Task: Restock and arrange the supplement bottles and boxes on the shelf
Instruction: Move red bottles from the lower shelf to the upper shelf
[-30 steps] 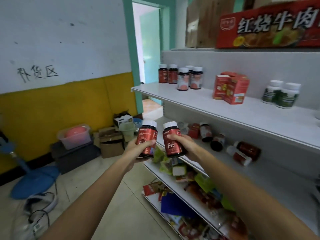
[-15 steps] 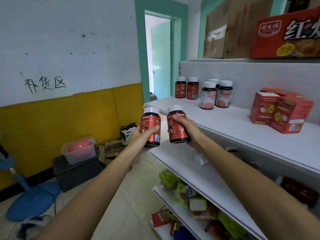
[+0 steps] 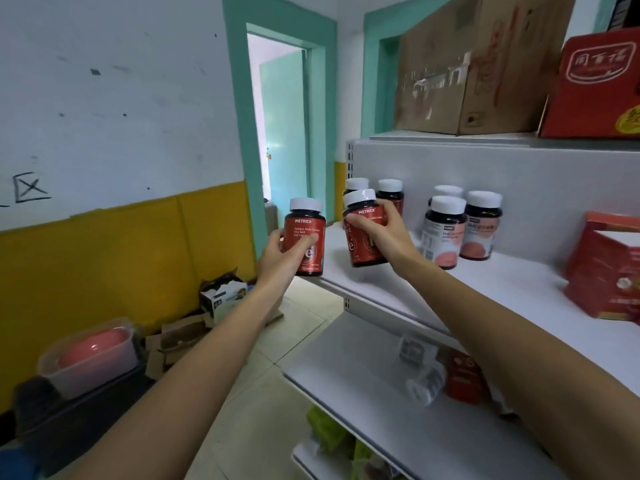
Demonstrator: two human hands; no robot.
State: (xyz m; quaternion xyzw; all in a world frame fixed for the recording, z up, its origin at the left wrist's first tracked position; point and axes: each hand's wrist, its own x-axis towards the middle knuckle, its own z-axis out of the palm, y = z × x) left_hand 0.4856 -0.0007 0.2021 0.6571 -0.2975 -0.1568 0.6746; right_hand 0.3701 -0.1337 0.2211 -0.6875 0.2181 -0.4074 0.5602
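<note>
At one o'clock a brown cardboard carton (image 3: 460, 71) stands high up, with a red carton (image 3: 595, 84) just beside it at its three o'clock. A teal door frame (image 3: 239, 133) surrounds an open doorway at twelve. The wall (image 3: 104, 271) is white over yellow, with black handwriting (image 3: 29, 187) at nine. At eight, a clear plastic tub (image 3: 93, 358) holds something pink, and open cardboard boxes (image 3: 187, 337) lie near it on the tiled floor (image 3: 277, 341). Green packets (image 3: 325, 431) show at six.

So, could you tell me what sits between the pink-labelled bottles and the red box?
Nothing: the head view shows bare white shelf between the pink-labelled bottles and the red box.
</note>
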